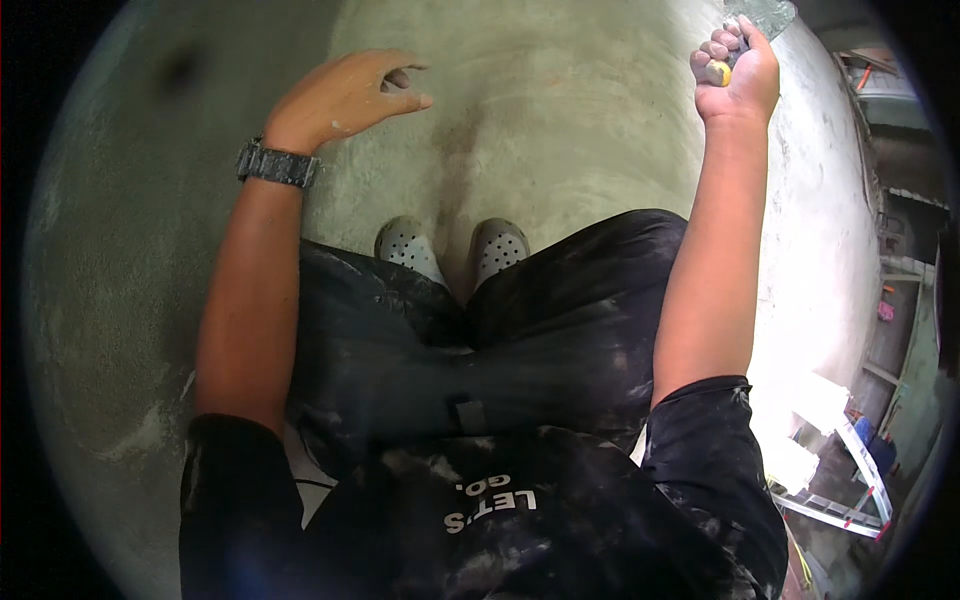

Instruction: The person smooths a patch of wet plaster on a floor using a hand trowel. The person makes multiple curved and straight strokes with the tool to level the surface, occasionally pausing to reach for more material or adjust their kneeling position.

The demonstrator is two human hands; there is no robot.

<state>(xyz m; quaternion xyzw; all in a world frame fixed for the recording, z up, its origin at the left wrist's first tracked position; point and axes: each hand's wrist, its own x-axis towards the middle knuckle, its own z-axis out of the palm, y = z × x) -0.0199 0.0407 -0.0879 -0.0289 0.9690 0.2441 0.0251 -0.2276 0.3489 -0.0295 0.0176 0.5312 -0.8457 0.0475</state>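
My right hand is raised at the upper right, wrapped round the dark handle of a scraper with a yellow end; its dusty metal blade reaches the top edge. My left hand hangs at the upper left, fingers loosely curved and apart with nothing seen in them, a dusty watch on its wrist. Beneath it spreads a greenish-grey plastered surface. My feet, in pale perforated clogs, rest side by side between my arms, below my dark, dust-marked trousers.
A brightly lit pale surface curves along the right. Past its edge lie an aluminium ladder, a blue object, a small pink item and other clutter. A rough, darker grey surface fills the left side.
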